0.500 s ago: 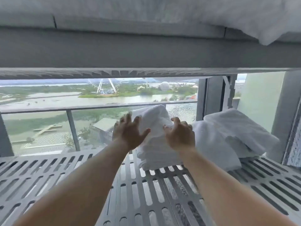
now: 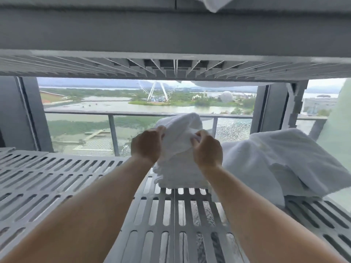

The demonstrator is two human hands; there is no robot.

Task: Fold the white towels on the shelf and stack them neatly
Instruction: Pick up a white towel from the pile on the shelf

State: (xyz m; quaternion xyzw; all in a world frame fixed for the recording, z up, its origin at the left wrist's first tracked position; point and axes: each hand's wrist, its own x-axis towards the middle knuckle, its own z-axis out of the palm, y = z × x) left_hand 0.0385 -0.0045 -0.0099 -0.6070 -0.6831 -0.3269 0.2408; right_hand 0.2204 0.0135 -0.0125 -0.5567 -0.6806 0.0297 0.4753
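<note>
While pinching the top towel (image 2: pixel 180 126) of the stack (image 2: pixel 178 173) on the shelf (image 2: pixel 62 177) with left hand (image 2: pixel 147 147) and right hand (image 2: pixel 208 150), both clenched in cloth: judged as squaring that layer. Next, probably: lay flat, align edges, then take loose towels (image 2: pixel 284 158) just beside.

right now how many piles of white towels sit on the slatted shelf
2. A folded stack mid-shelf, its top gripped by the left hand and right hand; a looser heap to its right. More cloth hangs from the shelf above; some may be hidden.
</note>
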